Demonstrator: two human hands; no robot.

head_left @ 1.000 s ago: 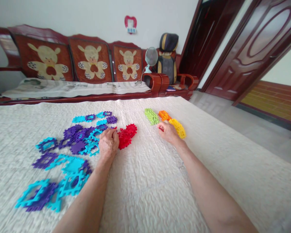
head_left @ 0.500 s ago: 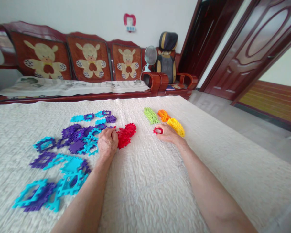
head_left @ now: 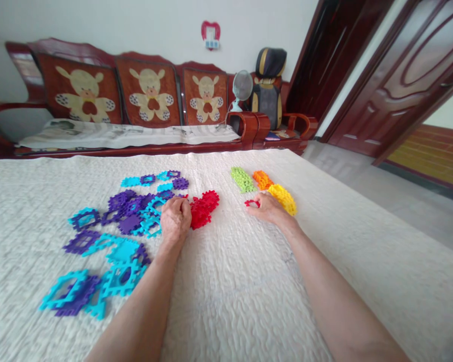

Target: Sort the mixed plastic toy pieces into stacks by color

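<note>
Handling red pieces seems our step: toward the quilted cover's point(head_left: 230, 286) far edge, our right hand point(head_left: 271, 208) pinches a red frame point(head_left: 252, 203); our left hand point(head_left: 176, 216) curls at the red pile point(head_left: 204, 208), its hold hidden. Next calls for steady pinching, we judge.

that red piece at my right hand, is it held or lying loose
Held: the right hand pinches the red piece by its right edge.

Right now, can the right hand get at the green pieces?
Likely yes: the green pieces lie near the right hand, only cloth showing between, though that hand holds a red piece.
</note>
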